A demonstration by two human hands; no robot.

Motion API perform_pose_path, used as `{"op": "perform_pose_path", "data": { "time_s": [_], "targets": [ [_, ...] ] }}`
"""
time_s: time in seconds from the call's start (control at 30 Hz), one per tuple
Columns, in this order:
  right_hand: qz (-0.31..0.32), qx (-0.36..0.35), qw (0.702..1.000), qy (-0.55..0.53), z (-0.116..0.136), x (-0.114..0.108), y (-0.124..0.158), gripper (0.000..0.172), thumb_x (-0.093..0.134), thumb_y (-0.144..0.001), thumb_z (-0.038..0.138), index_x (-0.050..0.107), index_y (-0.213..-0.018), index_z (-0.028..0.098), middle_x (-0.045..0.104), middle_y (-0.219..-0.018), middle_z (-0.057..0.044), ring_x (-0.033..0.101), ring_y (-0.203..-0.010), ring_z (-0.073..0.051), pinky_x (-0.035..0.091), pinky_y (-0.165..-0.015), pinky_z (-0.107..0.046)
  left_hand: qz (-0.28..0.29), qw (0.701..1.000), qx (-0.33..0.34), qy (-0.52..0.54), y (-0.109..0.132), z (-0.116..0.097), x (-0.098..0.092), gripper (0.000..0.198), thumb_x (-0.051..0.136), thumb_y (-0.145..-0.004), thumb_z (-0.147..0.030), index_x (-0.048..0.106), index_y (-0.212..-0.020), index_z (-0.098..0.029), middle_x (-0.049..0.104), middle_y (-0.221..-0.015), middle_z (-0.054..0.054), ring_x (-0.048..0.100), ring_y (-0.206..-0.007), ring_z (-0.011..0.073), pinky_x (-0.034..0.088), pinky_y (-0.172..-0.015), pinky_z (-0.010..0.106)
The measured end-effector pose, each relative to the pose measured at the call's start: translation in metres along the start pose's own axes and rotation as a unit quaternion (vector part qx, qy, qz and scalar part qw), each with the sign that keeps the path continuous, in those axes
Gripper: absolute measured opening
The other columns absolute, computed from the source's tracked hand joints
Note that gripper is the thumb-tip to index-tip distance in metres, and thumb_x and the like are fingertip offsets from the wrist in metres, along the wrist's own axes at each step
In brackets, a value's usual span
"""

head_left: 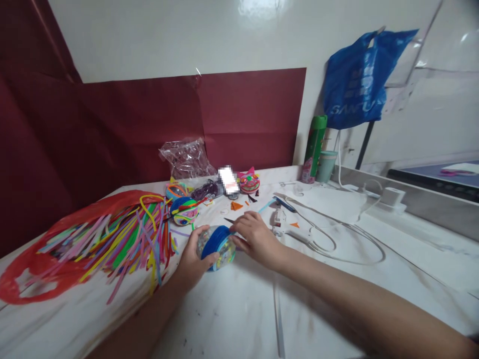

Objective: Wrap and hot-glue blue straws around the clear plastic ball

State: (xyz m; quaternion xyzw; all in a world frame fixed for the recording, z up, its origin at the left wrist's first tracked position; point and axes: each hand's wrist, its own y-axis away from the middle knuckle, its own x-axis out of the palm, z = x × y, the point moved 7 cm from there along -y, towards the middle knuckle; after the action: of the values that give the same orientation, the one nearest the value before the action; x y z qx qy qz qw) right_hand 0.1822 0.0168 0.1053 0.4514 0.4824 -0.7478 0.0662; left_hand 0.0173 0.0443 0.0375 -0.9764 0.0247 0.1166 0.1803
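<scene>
My left hand (192, 262) is wrapped round the near left side of a clear ball (226, 254) that has a band of blue fuzzy pipe cleaners and lighter coloured bits on it. At the ball's upper right edge, my right hand (258, 239) has its fingers pinched together against the blue band. A thin dark pointed thing (229, 220) sticks out by those fingertips; what the pinch itself holds is hidden. Just beyond lies a white glue gun (297, 233) with its cord. Behind the ball rests another ball decorated with blue and green pipe cleaners (185, 211).
On the left, many coloured pipe cleaners (119, 244) spill over a red plastic bag (67, 279). Further back are a pink decorated ball (249, 182), a phone (228, 180), orange scraps (235, 205) and a blue-handled cutter (285, 204). A green spray can (315, 149) stands by the wall.
</scene>
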Motion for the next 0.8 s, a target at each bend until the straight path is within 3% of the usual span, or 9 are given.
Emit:
{"op": "perform_pose_path", "data": {
  "time_s": [0.1, 0.27, 0.63, 0.8],
  "targets": [
    [-0.010, 0.109, 0.990, -0.086, -0.017, 0.011, 0.007, 0.008, 0.058, -0.085, 0.019, 0.064, -0.081, 0.016, 0.069, -0.077, -0.007, 0.061, -0.075, -0.019, 0.043, -0.077, -0.033, 0.008, 1.000, -0.004, -0.003, -0.001, -0.001, 0.001, 0.061, 0.066, -0.065, -0.023, 0.045, -0.123, -0.019, 0.052, -0.123, 0.011, 0.048, -0.117, 0.0298, 0.036, -0.100, 0.043],
    [-0.020, 0.223, 0.954, -0.199, -0.029, 0.025, 0.016, 0.003, 0.064, -0.079, 0.016, 0.064, -0.076, 0.018, 0.069, -0.076, -0.003, 0.062, -0.070, -0.016, 0.044, -0.064, -0.024, 0.010, 0.999, -0.010, -0.030, -0.003, -0.005, 0.002, 0.063, 0.064, -0.063, -0.024, 0.044, -0.122, -0.019, 0.051, -0.123, 0.011, 0.046, -0.117, 0.0308, 0.034, -0.100, 0.045],
    [-0.028, 0.241, 0.949, -0.203, -0.031, 0.030, 0.016, 0.006, 0.065, -0.075, 0.016, 0.062, -0.071, 0.018, 0.066, -0.071, -0.001, 0.059, -0.066, -0.015, 0.043, -0.061, -0.023, 0.047, 0.998, -0.002, -0.050, -0.004, -0.004, 0.006, 0.066, 0.066, -0.064, -0.029, 0.040, -0.124, -0.018, 0.048, -0.126, 0.013, 0.045, -0.119, 0.0317, 0.035, -0.099, 0.044],
    [-0.018, 0.227, 0.953, -0.201, -0.021, 0.031, 0.016, 0.006, 0.064, -0.074, 0.014, 0.060, -0.071, 0.018, 0.065, -0.070, -0.001, 0.059, -0.065, -0.015, 0.042, -0.060, -0.023, 0.041, 0.997, -0.033, -0.054, -0.002, -0.009, 0.006, 0.063, 0.069, -0.063, -0.032, 0.042, -0.118, -0.020, 0.054, -0.114, 0.008, 0.055, -0.103, 0.0267, 0.044, -0.087, 0.039]
  ]
}}
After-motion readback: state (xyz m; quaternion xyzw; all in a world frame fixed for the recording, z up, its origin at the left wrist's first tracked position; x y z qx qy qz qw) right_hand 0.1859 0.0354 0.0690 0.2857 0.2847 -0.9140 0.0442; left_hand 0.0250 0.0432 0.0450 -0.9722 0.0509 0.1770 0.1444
